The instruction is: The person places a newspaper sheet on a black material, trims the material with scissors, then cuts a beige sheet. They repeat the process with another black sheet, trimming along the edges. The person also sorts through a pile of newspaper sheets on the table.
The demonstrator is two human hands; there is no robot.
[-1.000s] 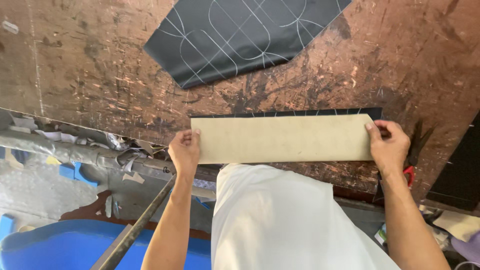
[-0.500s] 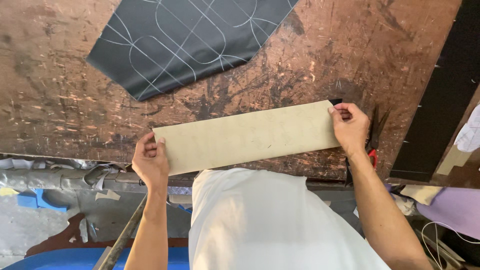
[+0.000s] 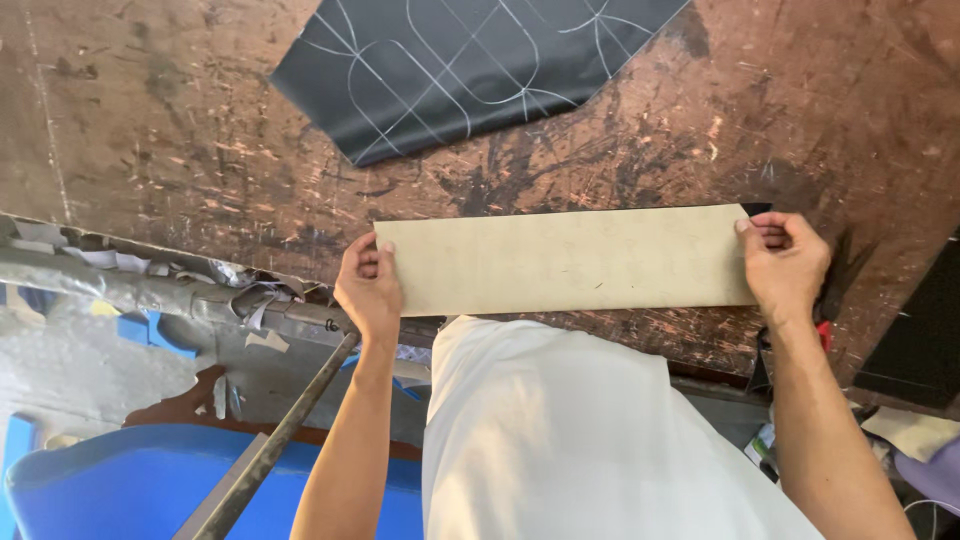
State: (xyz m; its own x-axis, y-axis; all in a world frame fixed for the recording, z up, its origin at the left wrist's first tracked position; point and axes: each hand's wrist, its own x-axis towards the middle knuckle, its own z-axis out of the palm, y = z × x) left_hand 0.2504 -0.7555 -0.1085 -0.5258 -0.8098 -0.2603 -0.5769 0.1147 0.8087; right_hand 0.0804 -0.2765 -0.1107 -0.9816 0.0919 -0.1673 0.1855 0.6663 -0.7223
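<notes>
I hold a long tan cardboard strip [image 3: 565, 260] flat just above the near edge of a scratched brown worktable [image 3: 160, 130]. My left hand [image 3: 368, 285] grips its left end. My right hand [image 3: 785, 262] grips its right end. A thin sliver of black material [image 3: 757, 208] peeks out from behind the strip's top right corner. Farther back on the table lies a black sheet of material [image 3: 450, 65] with white chalk outlines drawn on it.
A second black piece [image 3: 915, 340] lies at the table's right edge. Red-handled scissors [image 3: 822, 330] sit just behind my right wrist. Below the table edge are paper scraps [image 3: 245, 300], a metal bar [image 3: 275, 440] and a blue plastic surface [image 3: 120, 490].
The strip has levelled out from a tilt and sits more to the right in view. The view has shifted, with the chalk-marked sheet now further right. Both hands keep their grip.
</notes>
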